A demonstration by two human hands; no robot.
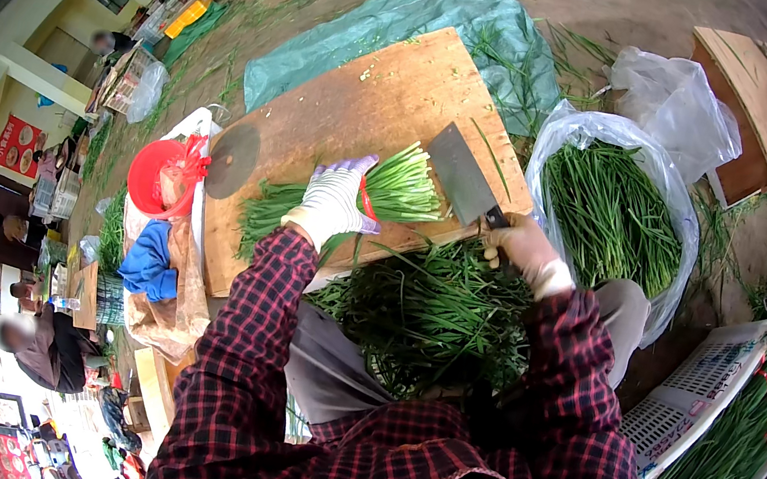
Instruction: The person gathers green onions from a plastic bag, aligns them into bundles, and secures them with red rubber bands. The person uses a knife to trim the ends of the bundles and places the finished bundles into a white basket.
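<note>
My gloved left hand (pixel 339 199) presses around a bundle of garlic chives (pixel 404 186) lying on a wooden board (pixel 345 104). A red tie (pixel 367 200) circles the bundle beside my fingers; its pale cut ends point right and its green leaves trail left under my wrist. My gloved right hand (pixel 525 248) grips the dark handle of a cleaver (pixel 461 172). The broad blade lies over the board, just right of the pale ends, apart from them or nearly so. Below the board's near edge, a heap of loose green leaves (pixel 431 316) fills the space between my knees.
A plastic-lined container (pixel 613 209) of chives stands right of the board. A white plastic crate (pixel 700 391) with tied bundles is at lower right. Left are a red bucket (pixel 154 178) and blue cloth (pixel 151 261). Green tarp (pixel 402 37) lies beyond. People sit in the left background.
</note>
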